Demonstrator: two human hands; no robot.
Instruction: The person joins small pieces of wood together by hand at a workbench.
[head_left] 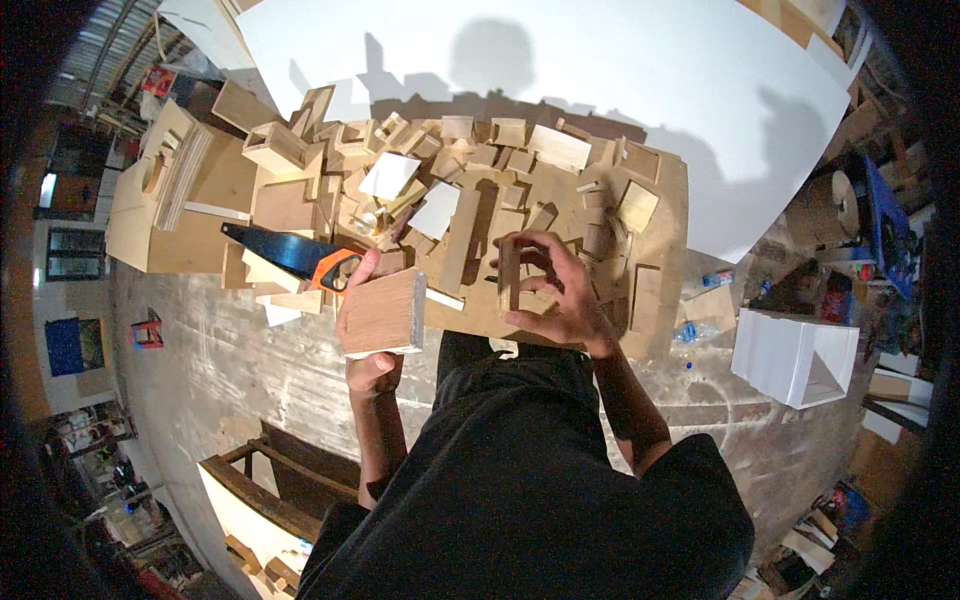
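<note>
Left hand clamped around a flat wooden board, thumb on its far edge, fingers hidden beneath; board held just left of centre, jutting past the near edge of the workbench. Right hand pinching a slim upright wooden strip at centre frame, fingers curled over its top, thumb below. Hands close together, a narrow gap of bench between them.

Directly behind the left hand, a saw lying flat, blue blade pointing toward the upper left, orange handle partly covered by the thumb. Beyond both hands, a heap of wood offcuts crowding the bench right up to a big white sheet at the top. Hardly any bare bench surface; open space only over the near edge, above the concrete floor.

White open box on the floor at right. Frame rim dark and bent; clutter there too small to make out.
</note>
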